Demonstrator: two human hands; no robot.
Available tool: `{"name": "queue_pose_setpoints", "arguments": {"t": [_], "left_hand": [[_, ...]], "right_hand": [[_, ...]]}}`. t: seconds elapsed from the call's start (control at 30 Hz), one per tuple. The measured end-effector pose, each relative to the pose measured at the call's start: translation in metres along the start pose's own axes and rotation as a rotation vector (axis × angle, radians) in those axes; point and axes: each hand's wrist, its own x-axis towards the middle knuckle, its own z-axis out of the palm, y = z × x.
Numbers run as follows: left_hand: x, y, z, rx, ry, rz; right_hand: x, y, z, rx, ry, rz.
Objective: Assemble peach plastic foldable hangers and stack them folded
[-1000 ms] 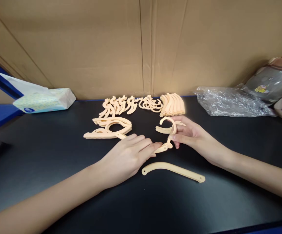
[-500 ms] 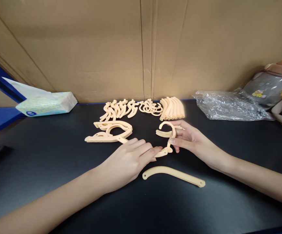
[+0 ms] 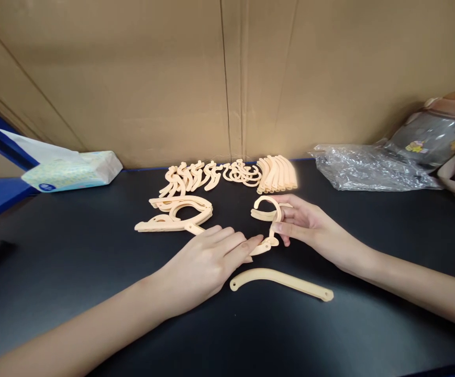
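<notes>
Left hand (image 3: 206, 262), one: fingers curled closed over a cream arm piece (image 3: 261, 249), mostly covered by the hand. Right hand (image 3: 309, 222), one: thumb and fingers pinched shut on a cream hook (image 3: 279, 212), its lower end meeting the arm piece. On the black desk (image 3: 251, 340): one loose curved bar (image 3: 280, 276) nearer the wearer, folded hanger pieces (image 3: 164, 225) beyond the left hand, sorted small parts (image 3: 190, 175) farther back.
</notes>
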Motion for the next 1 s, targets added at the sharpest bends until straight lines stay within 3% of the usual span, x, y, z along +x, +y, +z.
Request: {"name": "queue_pose_setpoints", "arguments": {"t": [1.0], "left_hand": [[-0.0040, 0.0074, 0.0039, 0.036, -0.063, -0.039]], "right_hand": [[-0.0006, 0.0010, 0.0041, -0.023, 0.042, 0.004]]}}
